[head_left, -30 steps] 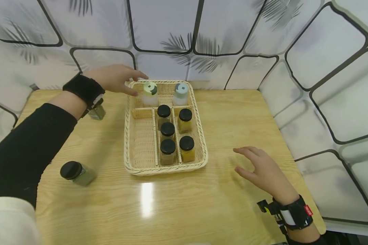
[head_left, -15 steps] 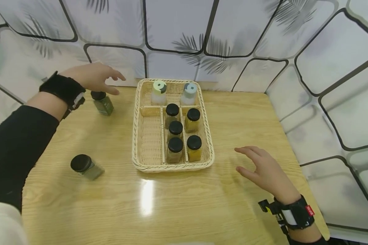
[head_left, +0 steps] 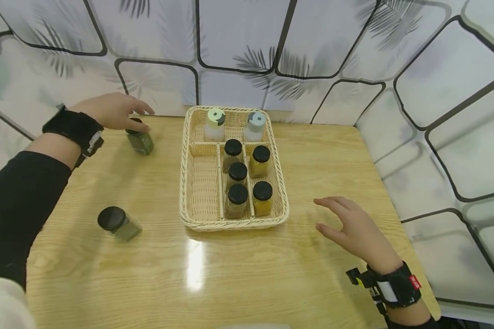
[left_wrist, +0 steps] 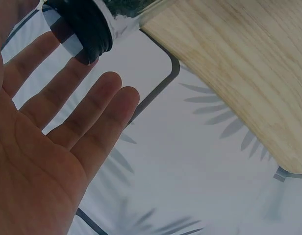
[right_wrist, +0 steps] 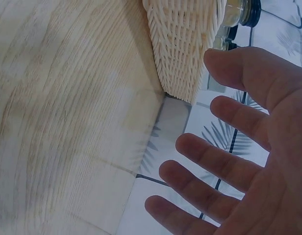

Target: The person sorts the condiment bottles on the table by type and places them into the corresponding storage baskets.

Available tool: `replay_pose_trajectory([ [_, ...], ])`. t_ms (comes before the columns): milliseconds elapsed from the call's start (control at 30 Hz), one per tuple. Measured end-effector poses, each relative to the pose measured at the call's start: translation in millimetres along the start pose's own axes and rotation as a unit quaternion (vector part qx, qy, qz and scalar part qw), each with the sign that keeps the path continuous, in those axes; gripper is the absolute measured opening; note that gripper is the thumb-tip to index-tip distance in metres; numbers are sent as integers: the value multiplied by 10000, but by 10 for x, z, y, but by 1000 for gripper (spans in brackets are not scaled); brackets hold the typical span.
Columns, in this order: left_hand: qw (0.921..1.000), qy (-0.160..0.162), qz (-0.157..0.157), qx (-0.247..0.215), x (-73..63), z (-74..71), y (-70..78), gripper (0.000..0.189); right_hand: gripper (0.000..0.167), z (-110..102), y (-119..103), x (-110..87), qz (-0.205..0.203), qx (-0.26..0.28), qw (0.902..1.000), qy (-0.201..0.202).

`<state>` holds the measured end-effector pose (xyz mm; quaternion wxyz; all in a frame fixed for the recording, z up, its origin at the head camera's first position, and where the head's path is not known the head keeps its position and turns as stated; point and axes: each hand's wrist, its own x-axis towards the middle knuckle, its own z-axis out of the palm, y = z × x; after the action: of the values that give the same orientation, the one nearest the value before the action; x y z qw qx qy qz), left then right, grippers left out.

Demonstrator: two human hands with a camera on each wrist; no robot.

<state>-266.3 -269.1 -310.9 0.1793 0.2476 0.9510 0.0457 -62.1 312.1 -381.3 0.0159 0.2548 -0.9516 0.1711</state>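
At the back left, my left hand [head_left: 115, 112] reaches over a jar of dark green herbs [head_left: 142, 142] that stands on the table. Its thumb overlaps the black lid. Seen from the left wrist, the fingers [left_wrist: 104, 105] are spread and nearly straight, with two fingertips right at the lid [left_wrist: 87, 29]. My right hand [head_left: 350, 226] is held over the table's right side, fingers apart, holding nothing; its wrist view shows the same loose spread. A wicker basket [head_left: 184, 183] lies between the hands. Another black-lidded jar [head_left: 119, 224] is at the front left.
Several black-lidded jars, such as a yellow one [head_left: 262, 201], fill the basket's middle and right compartments. Two white-bodied shakers, one with a green top [head_left: 215, 119] and one with a blue top [head_left: 255, 123], stand at its back. A patterned wall [head_left: 230, 36] borders the table.
My left hand has moved left, away from the basket's back corner, and lowered to the herb jar's lid. The view has shifted slightly. The right hand stays in place.
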Motion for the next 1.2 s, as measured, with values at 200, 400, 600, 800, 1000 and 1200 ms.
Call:
replay_pose_trajectory([
  [200, 9999, 11, -20, -140, -2, 85, -42, 75, 57, 26, 6, 3, -15, 6, 10000, -23],
  [400, 9997, 22, 32, -226, -26, 167, -21, 66, 57, 59, 5, -14, 28, 23, 9999, -136],
  [600, 9997, 126, 59, -210, -51, 194, -2, 58, 56, 88, 6, -18, 33, 79, 9998, -158],
  [800, 9997, 207, 84, -131, -66, 226, -16, 56, 56, 100, 10, -8, -15, 85, 9999, -93],
  [1000, 9992, 307, 153, -181, -71, 252, -11, 54, 56, 109, 15, 0, 42, 102, 9999, -124],
  [1200, 9991, 367, 147, -149, -82, 256, -17, 48, 57, 123, 17, 5, 77, 113, 9998, -130],
])
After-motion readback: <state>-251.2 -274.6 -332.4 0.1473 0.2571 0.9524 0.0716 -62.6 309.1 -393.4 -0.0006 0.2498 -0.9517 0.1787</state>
